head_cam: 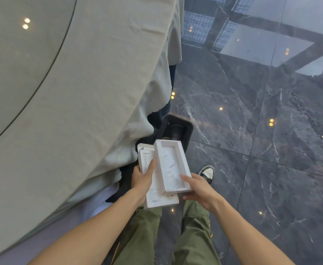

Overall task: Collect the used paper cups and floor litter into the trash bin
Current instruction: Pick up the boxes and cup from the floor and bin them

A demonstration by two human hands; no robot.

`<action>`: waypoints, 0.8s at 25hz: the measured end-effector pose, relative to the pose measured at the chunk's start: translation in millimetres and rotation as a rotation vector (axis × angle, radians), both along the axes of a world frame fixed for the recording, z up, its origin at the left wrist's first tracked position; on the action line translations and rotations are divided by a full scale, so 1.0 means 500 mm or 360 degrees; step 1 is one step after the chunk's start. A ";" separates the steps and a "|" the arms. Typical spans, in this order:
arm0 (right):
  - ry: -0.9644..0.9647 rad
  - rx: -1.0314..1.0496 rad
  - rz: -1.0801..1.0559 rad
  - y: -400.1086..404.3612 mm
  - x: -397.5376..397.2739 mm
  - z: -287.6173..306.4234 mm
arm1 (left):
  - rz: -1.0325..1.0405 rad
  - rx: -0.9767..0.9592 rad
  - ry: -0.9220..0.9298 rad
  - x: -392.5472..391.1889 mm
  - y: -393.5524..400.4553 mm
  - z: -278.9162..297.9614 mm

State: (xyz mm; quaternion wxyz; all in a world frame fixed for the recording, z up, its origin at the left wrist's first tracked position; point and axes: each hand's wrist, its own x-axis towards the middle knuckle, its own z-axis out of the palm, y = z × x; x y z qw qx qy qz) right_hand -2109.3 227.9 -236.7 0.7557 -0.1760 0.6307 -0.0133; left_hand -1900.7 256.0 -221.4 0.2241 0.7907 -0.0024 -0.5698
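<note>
Both hands carry white packaging toward the black trash bin point(188, 129) just beyond them: left hand point(142, 179) clamped on the flat box point(157, 196), right hand point(199, 188) pinching the open tray point(173, 165), probably to drop together.

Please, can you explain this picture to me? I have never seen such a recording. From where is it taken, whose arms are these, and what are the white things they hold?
There is no machine here. A camera worn on a person's head looks down, so the arms are that person's own. The left hand holds a flat white box. The right hand holds a white tray insert lying across it. Just beyond stands a black trash bin on the dark marble floor. On the left is a table under a grey-green tablecloth.
</note>
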 end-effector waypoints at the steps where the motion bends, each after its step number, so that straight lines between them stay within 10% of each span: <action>1: 0.0100 -0.0034 -0.0103 -0.005 0.002 -0.010 | -0.0002 0.0013 -0.0014 0.005 0.006 -0.009; 6: 0.0753 -0.0281 -0.0006 -0.061 0.045 -0.092 | 0.0013 0.0118 -0.0028 0.046 0.016 -0.040; 15: 0.0798 -0.0288 0.0303 -0.146 0.143 -0.184 | -0.0088 0.0053 0.0089 0.071 -0.026 -0.064; 20: -0.0023 0.0147 0.0294 -0.108 0.120 -0.086 | 0.0079 0.0088 0.0151 0.054 -0.046 -0.072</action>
